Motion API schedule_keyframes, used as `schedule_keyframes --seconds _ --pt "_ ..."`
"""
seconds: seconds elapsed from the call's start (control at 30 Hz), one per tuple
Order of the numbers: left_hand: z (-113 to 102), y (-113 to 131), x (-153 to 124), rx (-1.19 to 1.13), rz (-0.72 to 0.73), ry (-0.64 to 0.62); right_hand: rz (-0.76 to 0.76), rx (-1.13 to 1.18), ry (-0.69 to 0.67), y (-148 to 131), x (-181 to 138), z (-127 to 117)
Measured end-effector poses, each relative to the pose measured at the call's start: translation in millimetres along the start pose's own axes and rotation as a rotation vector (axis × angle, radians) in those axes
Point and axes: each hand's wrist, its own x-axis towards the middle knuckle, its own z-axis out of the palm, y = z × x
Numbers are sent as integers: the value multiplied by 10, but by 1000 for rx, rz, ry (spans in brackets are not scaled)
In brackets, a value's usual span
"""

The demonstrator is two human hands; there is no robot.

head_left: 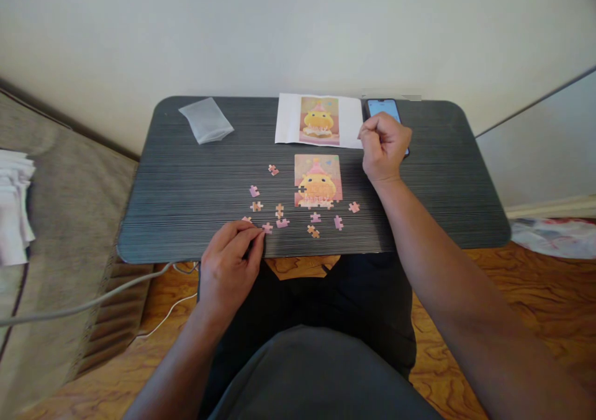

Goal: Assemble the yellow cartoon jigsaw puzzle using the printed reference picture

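A partly assembled jigsaw puzzle of a yellow cartoon figure in a pink hat lies on the dark table; a gap shows at its left side and its lower edge is uneven. My left hand is at the front edge, thumb and forefinger pinched at a pink puzzle piece. Its fingers partly cover another piece. My right hand is curled into a loose fist over the phone, beside the printed paper's right edge. Nothing shows in that fist.
Several loose pieces lie left of and below the puzzle, among them a pink one at right. Behind it is a white sheet with the printed picture. A clear plastic bag lies back left on the striped table. A cable hangs at left.
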Motion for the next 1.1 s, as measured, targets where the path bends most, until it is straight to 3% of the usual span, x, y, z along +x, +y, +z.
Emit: schedule_keyframes --seconds 0.27,0.6,0.9,1.03,1.1 --pt "-82 -94 -14 50 -83 23 12 -24 15 -15 -3 4" --pt "-199 -238 125 30 -251 -94 5 -31 41 -100 26 5" --pt "-246 -384 315 -44 -233 -176 57 -45 33 -88 12 6" --pt "-237 -481 560 -26 -200 -163 55 -34 28 -76 9 -2" --pt "-200 -525 714 7 -131 -228 62 -33 24 -73 9 -6"
